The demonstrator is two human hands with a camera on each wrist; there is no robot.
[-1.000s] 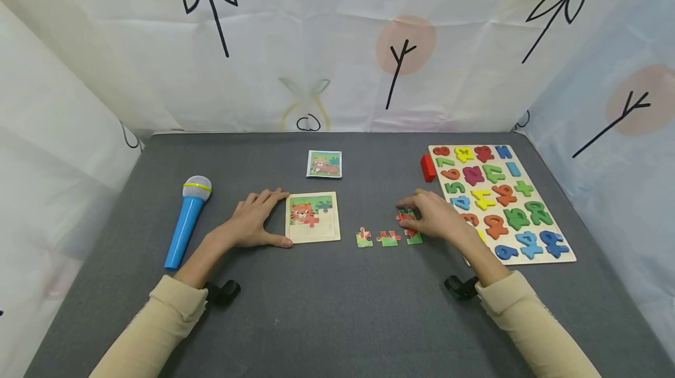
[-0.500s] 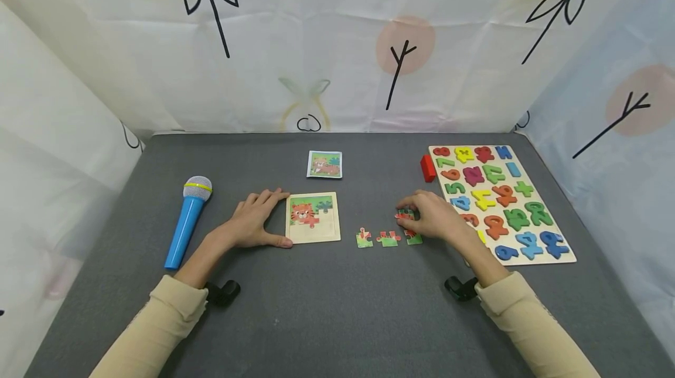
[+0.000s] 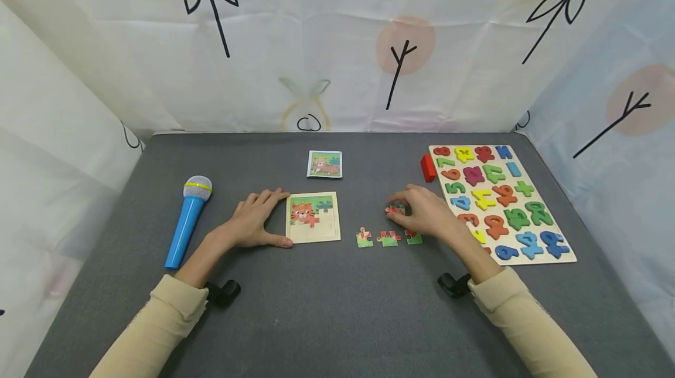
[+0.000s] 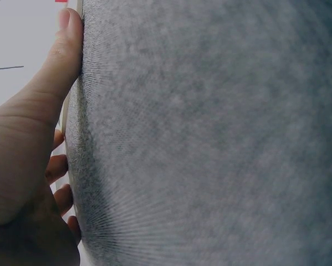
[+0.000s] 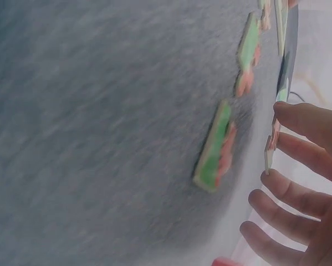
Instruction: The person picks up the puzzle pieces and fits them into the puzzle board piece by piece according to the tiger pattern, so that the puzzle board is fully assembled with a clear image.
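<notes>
My left hand point(image 3: 258, 220) rests on the table with thumb and fingers spread along the left edge of a square wooden puzzle tray point(image 3: 329, 231). Inside the tray, fitted pieces show a tiger's face point(image 3: 302, 214) and some green and blue at the top. Between thumb and fingers, my right hand point(image 3: 424, 211) pinches a red and green puzzle piece point(image 3: 394, 208), lifted off the table in the right wrist view. Just below it lie three loose pieces in a row: a left one point(image 3: 364, 238), a middle one point(image 3: 389, 239) and a right one point(image 3: 414, 238).
Behind the tray lies a small picture card point(image 3: 324, 164). A blue toy microphone point(image 3: 187, 225) is at the left. On the right stand a red block point(image 3: 428, 168) and a board of colourful numbers point(image 3: 548, 246), partly under the right forearm. Printed cloth surrounds the table.
My right hand has picked up the puzzle piece from beside the right loose piece and carried it slightly left. The left hand and the tray stay where they were.
</notes>
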